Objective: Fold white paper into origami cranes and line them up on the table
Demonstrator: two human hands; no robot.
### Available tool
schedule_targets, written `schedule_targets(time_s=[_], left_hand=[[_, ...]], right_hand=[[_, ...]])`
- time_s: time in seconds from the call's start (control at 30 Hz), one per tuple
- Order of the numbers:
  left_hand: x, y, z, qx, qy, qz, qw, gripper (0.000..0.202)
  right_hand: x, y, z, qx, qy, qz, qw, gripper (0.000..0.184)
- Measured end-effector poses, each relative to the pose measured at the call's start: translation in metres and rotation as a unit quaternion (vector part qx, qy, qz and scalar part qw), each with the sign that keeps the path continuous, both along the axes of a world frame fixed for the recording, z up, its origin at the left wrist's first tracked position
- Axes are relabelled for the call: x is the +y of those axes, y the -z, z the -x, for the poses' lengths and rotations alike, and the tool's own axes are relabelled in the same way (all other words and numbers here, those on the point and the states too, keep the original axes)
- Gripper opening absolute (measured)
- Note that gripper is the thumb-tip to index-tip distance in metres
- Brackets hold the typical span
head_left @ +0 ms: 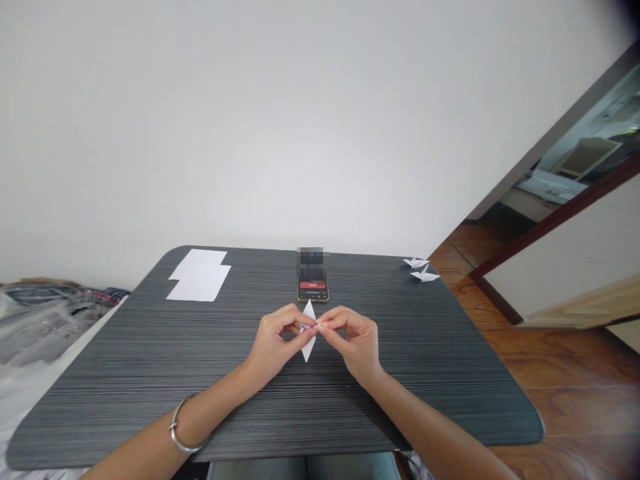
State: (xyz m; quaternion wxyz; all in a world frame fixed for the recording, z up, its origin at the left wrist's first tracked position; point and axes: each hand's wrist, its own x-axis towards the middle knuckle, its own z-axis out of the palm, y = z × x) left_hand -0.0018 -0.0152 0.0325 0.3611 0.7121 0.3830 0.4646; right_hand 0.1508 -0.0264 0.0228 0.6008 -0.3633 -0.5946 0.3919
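Between my hands is a folded white paper crane (309,348), its two pointed wings stretching away from me and toward me. My left hand (280,333) pinches the middle of it between thumb and fingers. From the other side, my right hand (354,337) pinches a small end of the paper, its fingertips close to those of the left. The fingers hide most of the crane's centre. Just beyond the far wing a phone (313,291) lies on the dark table (240,427), its screen partly blurred.
Two sheets of white paper (200,283) overlap at the table's far left. Finished-looking white paper cranes (425,275) sit near the far right corner. A white wall (310,133) rises behind the table. Plastic-wrapped items (45,327) lie to the left, and wooden floor (575,400) shows at right.
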Motion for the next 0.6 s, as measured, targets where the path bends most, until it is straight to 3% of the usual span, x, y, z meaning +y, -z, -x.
schedule_targets(time_s=[0.6], left_hand=[[-0.0016,-0.0021,-0.0001,-0.012,0.004,0.011,1.000,0.008]], right_hand=[[-0.0004,0.0039,-0.0023,0.052,-0.001,0.062,0.997,0.014]])
